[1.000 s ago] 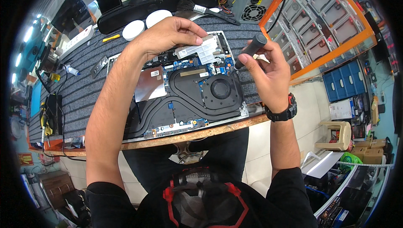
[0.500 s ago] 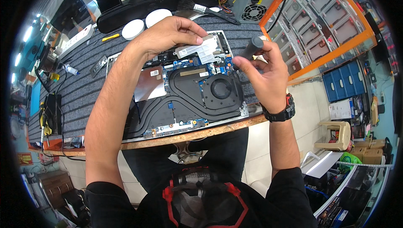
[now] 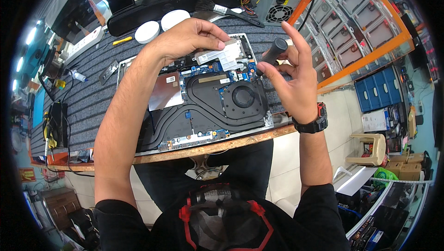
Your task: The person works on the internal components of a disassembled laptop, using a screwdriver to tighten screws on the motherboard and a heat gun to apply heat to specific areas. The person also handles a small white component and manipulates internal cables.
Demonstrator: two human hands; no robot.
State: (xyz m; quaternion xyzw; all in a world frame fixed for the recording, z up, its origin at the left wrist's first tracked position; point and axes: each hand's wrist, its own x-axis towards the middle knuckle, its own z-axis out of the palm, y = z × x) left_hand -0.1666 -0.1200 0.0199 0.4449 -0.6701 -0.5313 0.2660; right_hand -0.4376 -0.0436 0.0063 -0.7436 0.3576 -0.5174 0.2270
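An opened laptop base (image 3: 185,123) lies on the ribbed grey mat with its inner parts bare, among them a round black fan (image 3: 243,97) and a silver square plate (image 3: 165,92). Over its far right part, my left hand (image 3: 187,38) pinches a flat white-and-silver piece (image 3: 224,56) between thumb and fingertips; its exact kind is unclear. My right hand (image 3: 298,86) grips a screwdriver (image 3: 275,51) by its thick dark handle beside the laptop's right edge. The index finger is raised off the handle. The screwdriver tilts, and its tip cannot be made out.
Behind the laptop lie two round white lids (image 3: 147,32), a black-bristled brush (image 3: 231,11) and a long black case (image 3: 175,12). A grey power supply unit (image 3: 277,8) stands at the far right, beside an orange-framed rack (image 3: 351,61). The wooden table edge (image 3: 208,146) runs in front of me.
My right index finger has lifted away from the screwdriver and points up. The handle has shifted slightly left and down. My left hand and the white-and-silver piece have hardly moved.
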